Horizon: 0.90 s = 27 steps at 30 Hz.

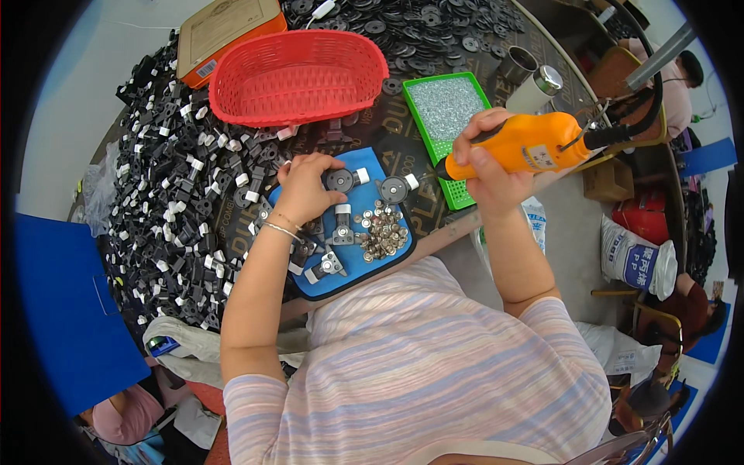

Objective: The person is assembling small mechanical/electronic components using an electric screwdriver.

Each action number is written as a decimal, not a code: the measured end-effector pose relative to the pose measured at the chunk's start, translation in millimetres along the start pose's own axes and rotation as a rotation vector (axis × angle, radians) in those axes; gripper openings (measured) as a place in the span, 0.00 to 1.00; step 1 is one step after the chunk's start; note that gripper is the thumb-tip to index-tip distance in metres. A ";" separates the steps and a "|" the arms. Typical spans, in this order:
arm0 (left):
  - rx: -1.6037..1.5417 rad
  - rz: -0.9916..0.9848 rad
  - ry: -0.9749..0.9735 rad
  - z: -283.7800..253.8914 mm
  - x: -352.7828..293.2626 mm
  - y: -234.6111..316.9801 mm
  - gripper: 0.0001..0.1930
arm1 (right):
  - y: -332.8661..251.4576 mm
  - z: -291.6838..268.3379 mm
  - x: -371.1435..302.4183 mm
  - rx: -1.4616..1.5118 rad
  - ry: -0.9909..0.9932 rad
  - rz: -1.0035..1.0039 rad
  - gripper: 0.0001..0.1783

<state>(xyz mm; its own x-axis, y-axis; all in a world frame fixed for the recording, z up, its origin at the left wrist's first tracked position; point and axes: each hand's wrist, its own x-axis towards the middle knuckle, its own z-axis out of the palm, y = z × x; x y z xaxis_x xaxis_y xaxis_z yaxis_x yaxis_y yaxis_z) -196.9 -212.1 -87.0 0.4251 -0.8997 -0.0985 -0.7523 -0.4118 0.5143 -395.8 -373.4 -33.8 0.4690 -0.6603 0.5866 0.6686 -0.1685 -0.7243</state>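
The right hand is clenched around an orange electric screwdriver, held tilted above the green tray of small screws. The left hand rests fingers-down on a black round part lying on the blue work mat, pressing rather than gripping it. A heap of silver washers sits just beside, a red plastic basket beyond, and piled black parts lie to the left.

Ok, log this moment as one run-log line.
left hand: fingers on black round part, blue mat | right hand: grips orange electric screwdriver, raised | beside mat: green screw tray, red basket
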 end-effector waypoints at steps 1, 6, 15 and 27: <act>0.002 -0.029 -0.029 -0.8 0.6 0.7 0.27 | 0.2 0.9 0.0 -0.002 -0.007 -0.001 0.17; -0.016 -0.001 0.050 -2.0 -3.9 5.0 0.27 | 1.2 8.4 1.3 0.055 -0.030 0.024 0.16; -0.019 0.057 0.044 6.9 -0.3 -2.4 0.24 | 43.0 63.6 6.5 0.084 -0.047 0.157 0.19; -0.147 0.103 0.038 10.6 6.7 -12.7 0.24 | 72.5 85.8 8.4 -0.014 -0.285 0.142 0.19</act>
<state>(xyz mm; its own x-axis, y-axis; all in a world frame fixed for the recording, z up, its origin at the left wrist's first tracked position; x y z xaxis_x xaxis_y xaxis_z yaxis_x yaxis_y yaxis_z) -189.9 -214.4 -103.3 0.3700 -0.9290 -0.0079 -0.7123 -0.2892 0.6396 -293.8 -328.4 -50.3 0.7010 -0.4470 0.5557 0.5777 -0.1010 -0.8100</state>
